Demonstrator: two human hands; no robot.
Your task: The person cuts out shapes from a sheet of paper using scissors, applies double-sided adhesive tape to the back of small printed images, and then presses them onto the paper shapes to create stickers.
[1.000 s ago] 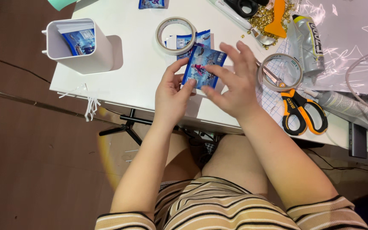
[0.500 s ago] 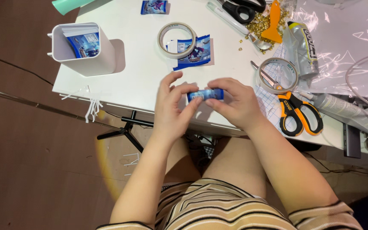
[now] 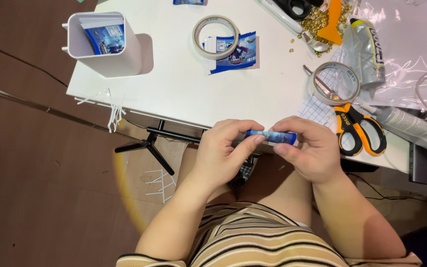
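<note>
Change: both hands are drawing back from the table's middle to its near edge, packet now edge-on.
Left hand: pinching the small blue glossy packet, steadying its end.
Right hand: fingers closed around the other end.

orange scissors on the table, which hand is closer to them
Right. The right hand sits just beside the orange scissors, pinching one end of the small blue packet. The left hand holds the packet's other end, farther from the scissors.
</note>
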